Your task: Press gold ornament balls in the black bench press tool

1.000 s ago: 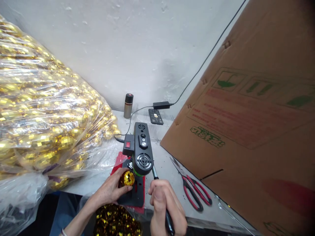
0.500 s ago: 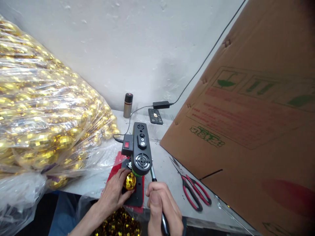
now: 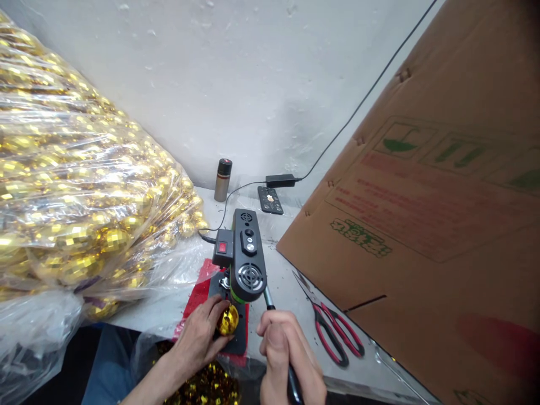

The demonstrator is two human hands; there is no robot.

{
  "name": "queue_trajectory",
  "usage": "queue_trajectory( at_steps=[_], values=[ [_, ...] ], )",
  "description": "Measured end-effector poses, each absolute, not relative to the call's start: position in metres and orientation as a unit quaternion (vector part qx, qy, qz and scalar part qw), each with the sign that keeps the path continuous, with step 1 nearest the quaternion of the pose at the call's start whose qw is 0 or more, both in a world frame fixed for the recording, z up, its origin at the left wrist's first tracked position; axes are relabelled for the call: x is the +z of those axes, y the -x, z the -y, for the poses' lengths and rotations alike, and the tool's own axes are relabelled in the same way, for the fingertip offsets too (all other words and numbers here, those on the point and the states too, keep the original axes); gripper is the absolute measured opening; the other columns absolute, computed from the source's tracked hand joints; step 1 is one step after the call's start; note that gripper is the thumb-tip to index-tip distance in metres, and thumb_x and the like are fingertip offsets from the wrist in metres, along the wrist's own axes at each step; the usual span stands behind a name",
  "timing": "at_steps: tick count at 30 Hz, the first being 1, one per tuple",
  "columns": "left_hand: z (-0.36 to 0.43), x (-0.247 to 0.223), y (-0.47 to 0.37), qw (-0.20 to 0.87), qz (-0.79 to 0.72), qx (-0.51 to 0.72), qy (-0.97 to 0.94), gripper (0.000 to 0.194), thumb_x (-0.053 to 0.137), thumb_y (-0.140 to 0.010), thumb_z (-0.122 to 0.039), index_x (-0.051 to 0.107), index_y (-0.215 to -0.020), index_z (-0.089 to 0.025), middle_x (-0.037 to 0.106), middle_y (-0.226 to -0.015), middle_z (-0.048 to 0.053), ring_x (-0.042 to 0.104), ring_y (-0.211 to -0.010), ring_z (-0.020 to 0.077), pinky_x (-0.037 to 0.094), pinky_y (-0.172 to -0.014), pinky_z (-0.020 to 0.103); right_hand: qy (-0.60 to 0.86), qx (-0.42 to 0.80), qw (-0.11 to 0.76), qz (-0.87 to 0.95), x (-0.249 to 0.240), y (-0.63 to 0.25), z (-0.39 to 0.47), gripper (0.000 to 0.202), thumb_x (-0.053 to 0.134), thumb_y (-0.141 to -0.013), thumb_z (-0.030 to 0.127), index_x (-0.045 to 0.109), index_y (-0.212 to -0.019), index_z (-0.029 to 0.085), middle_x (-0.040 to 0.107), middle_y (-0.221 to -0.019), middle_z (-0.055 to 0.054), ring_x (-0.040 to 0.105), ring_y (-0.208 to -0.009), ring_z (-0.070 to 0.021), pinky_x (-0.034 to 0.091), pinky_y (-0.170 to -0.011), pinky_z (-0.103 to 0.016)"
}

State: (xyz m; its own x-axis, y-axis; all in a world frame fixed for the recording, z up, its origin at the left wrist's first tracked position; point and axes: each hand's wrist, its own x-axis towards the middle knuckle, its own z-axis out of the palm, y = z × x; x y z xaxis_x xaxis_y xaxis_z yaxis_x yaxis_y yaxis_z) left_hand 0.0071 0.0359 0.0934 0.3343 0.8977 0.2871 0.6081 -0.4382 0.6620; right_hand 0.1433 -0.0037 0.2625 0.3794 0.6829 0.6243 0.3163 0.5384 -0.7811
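Since a second ago the ball (image 3: 228, 320) has slid from in front of the drill head to right beneath it, and the left hand (image 3: 201, 336) has followed it in; the right hand (image 3: 283, 354) has kept its place on the lever (image 3: 291, 378).

Far left, a big clear bag (image 3: 80, 197) stuffed with gold mirror balls leans against the wall and spills onto the table (image 3: 278, 281). Below the table edge, more gold balls (image 3: 206, 388) lie in another plastic bag. The left hand cups the ball, fingers curled round its left side, pressing it onto the black base (image 3: 241, 337), which sits on a red mat (image 3: 196, 292). Over it stands the small black drill press (image 3: 248, 259), its red switch on the left side. At the back stand a steel flask (image 3: 222, 180), a remote (image 3: 270, 200) and a power adapter (image 3: 280, 180) with its cable. The right hand is fisted tight round the lever. Right of it lie red scissors (image 3: 337, 334), and a large cardboard sheet (image 3: 430, 214) leans in at the far right.
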Motion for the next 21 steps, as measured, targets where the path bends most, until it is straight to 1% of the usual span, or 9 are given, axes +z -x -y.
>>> queue_trajectory(
  at_steps=[3, 5, 9, 16, 21],
  values=[
    [-0.039, 0.102, -0.007, 0.247, -0.498, 0.337, -0.760, 0.056, 0.076, -0.085, -0.031, 0.060, -0.137, -0.021, 0.067, -0.139, 0.018, 0.069, -0.121, 0.0384, 0.059, -0.100, 0.055, 0.462, 0.132, 0.694, 0.536, 0.263, -0.142, 0.004, 0.029, 0.050, -0.105, 0.012, 0.055, -0.077, 0.021, 0.055, -0.073, 0.002, 0.050, -0.060, -0.0090, 0.038, -0.058, -0.025],
    [-0.043, 0.108, -0.009, 0.259, -0.507, 0.343, -0.747, 0.054, 0.078, -0.084, -0.034, 0.062, -0.134, -0.022, 0.070, -0.132, 0.017, 0.068, -0.117, 0.0381, 0.058, -0.099, 0.056, 0.463, 0.132, 0.700, 0.527, 0.262, -0.141, 0.004, 0.030, 0.050, -0.105, 0.013, 0.054, -0.076, 0.020, 0.055, -0.073, 0.002, 0.050, -0.060, -0.0087, 0.039, -0.059, -0.025],
    [-0.049, 0.113, -0.016, 0.296, -0.512, 0.352, -0.726, 0.045, 0.074, -0.085, -0.035, 0.065, -0.128, -0.022, 0.074, -0.119, 0.013, 0.067, -0.109, 0.0347, 0.056, -0.097, 0.053, 0.468, 0.130, 0.698, 0.526, 0.261, -0.141, 0.005, 0.032, 0.050, -0.106, 0.015, 0.054, -0.075, 0.020, 0.056, -0.073, 0.001, 0.053, -0.063, -0.0096, 0.040, -0.061, -0.026],
    [-0.053, 0.107, -0.025, 0.368, -0.512, 0.358, -0.689, 0.052, 0.076, -0.076, -0.029, 0.065, -0.125, -0.018, 0.073, -0.121, 0.013, 0.066, -0.109, 0.0334, 0.055, -0.098, 0.050, 0.476, 0.082, 0.684, 0.546, 0.245, -0.140, 0.007, 0.034, 0.046, -0.104, 0.011, 0.048, -0.071, 0.021, 0.054, -0.073, 0.002, 0.051, -0.062, -0.0095, 0.039, -0.062, -0.025],
    [-0.053, 0.107, -0.025, 0.377, -0.518, 0.361, -0.678, 0.051, 0.077, -0.074, -0.029, 0.066, -0.122, -0.018, 0.073, -0.119, 0.014, 0.065, -0.109, 0.0344, 0.055, -0.097, 0.051, 0.483, 0.058, 0.680, 0.549, 0.224, -0.139, 0.008, 0.034, 0.044, -0.106, 0.018, 0.046, -0.072, 0.021, 0.054, -0.073, 0.003, 0.051, -0.063, -0.0102, 0.040, -0.064, -0.025]
  ],
)
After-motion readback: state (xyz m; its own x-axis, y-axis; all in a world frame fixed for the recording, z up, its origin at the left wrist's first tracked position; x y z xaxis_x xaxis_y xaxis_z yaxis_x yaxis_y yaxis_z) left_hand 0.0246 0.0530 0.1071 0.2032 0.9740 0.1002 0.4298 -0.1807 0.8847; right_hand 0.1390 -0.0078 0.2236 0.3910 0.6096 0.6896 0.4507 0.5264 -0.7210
